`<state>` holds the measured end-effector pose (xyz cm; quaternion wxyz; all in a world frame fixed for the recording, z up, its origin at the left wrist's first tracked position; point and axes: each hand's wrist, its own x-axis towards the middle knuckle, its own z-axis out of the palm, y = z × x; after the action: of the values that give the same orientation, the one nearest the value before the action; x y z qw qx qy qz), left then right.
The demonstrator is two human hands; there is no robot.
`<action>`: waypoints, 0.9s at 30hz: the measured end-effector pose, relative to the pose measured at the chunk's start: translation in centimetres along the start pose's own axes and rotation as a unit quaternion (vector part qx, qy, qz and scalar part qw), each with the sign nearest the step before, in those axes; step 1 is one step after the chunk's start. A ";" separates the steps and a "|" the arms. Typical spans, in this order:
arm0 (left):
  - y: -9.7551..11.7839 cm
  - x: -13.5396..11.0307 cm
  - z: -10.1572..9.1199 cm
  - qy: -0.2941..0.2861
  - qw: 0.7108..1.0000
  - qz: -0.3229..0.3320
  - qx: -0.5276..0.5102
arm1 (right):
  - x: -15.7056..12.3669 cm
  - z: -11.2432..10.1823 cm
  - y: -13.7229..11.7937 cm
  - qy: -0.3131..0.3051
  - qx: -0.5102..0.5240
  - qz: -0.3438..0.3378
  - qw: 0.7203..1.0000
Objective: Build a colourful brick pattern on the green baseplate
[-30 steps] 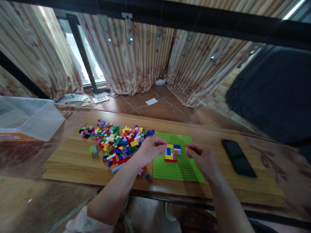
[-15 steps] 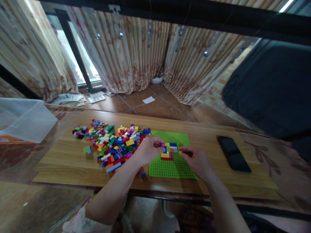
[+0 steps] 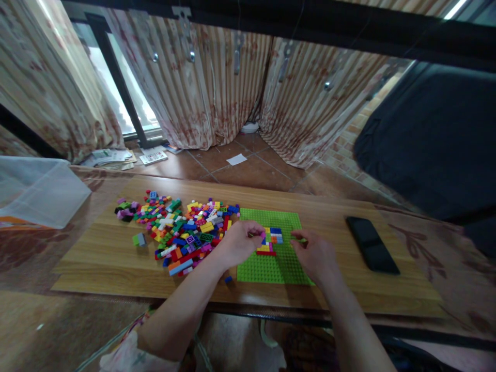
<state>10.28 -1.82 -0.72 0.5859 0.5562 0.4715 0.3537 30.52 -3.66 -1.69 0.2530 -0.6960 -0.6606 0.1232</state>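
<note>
Green baseplate (image 3: pixel 267 271) lies on the table (image 3: pixel 333 206). The left hand (image 3: pixel 239 242) pinches a pink brick (image 3: pixel 263 235) beside the assembled bricks (image 3: pixel 271 239); the right hand (image 3: pixel 318 257), fingertips slightly parted (any hold, I cannot tell), has drawn rightward since half a second ago.

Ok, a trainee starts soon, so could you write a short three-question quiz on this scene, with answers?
1. True or false: the flat black rectangular phone lies to the right of the green studded baseplate.
2. Which hand is nearer the loose heap of multicoloured plastic bricks?
3. Fill the gap: the narrow strip along the near edge of the assembled multicoloured brick patch is ____.
Key: 1 true; 2 left bare hand; 3 red.
</note>
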 end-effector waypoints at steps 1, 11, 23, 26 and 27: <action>-0.1 0.1 0.2 0.002 1.000 -0.009 -0.014 | 0.0 0.0 -0.3 0.002 0.047 0.005 0.999; 0.5 0.0 1.1 -0.017 0.985 -0.075 -0.153 | -1.1 1.3 -4.2 -0.118 0.399 0.029 0.909; -0.4 0.0 1.6 -0.024 1.000 -0.005 0.007 | -1.1 1.5 -4.1 -0.104 0.396 0.057 0.911; -0.5 -0.1 1.1 0.011 0.987 0.045 0.156 | -0.7 1.5 -2.8 -0.099 0.356 0.067 0.927; -0.4 -0.1 0.9 0.021 0.979 0.051 0.195 | -0.6 1.5 -2.3 -0.098 0.338 0.072 0.933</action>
<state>11.06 -2.29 -1.19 0.4371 0.6753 0.5147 0.2966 27.71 -3.97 -1.84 0.3979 -0.5992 -0.5498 0.4246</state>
